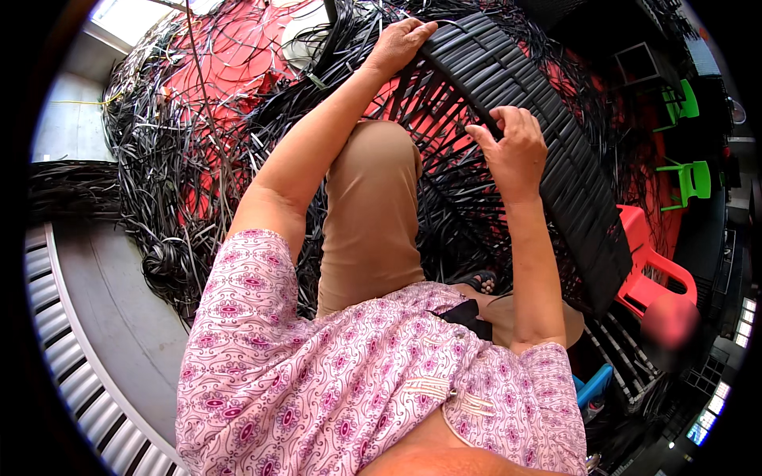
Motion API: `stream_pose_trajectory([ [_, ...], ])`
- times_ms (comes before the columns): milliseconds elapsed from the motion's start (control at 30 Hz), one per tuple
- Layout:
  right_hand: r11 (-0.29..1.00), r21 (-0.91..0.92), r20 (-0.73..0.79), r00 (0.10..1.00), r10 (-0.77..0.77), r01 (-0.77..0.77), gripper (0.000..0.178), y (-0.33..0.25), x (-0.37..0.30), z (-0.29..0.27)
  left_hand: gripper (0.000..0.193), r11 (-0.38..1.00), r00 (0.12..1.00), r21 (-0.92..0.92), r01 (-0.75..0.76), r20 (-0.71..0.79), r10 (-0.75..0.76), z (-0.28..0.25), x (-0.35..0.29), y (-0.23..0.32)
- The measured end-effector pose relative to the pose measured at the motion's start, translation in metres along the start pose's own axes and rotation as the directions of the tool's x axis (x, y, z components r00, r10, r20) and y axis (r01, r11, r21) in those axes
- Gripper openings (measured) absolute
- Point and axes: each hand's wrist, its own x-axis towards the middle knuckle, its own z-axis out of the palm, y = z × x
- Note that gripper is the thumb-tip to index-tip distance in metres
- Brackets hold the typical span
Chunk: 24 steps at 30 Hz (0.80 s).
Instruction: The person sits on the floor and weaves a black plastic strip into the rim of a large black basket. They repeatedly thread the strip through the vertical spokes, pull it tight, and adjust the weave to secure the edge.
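A great tangle of loose black strips [171,159] covers the red floor [238,63] on the upper left, spreading down toward a grey concrete floor [119,317] and a ribbed metal edge [55,333] at the lower left. In front of the person stands a large curved woven frame [556,151] of black strips, its wide finished band arching from top centre down to the right, with unwoven upright strands [444,127] fanning out beneath it. The person's bent knee in tan trousers [373,214] sits just inside this curve, and a pink patterned shirt [349,381] fills the lower part of the view. The left hand [397,44] lies on the upper end of the woven band, palm down, its fingers [417,30] close together and curled over the band's edge. The right hand [516,151] rests against the inner edge of the band lower down; its fingers [496,119] are bent and drawn together, seeming to pinch a strand at the weave, though the exact strand cannot be made out. To the right, well apart from the hands, stand a red plastic chair [647,266], two green plastic chairs [689,178], and a blue object [594,385] near the person's hip. No packages, labels or signs can be read.
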Motion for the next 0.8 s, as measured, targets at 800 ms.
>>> stream_pose_trajectory([
  [800,0.998,0.004,-0.188,0.981,-0.053,0.055,0.011,0.007,0.016,0.042,0.022,0.977,0.977,0.050,-0.208,-0.037,0.210,-0.017,0.031,-0.096],
])
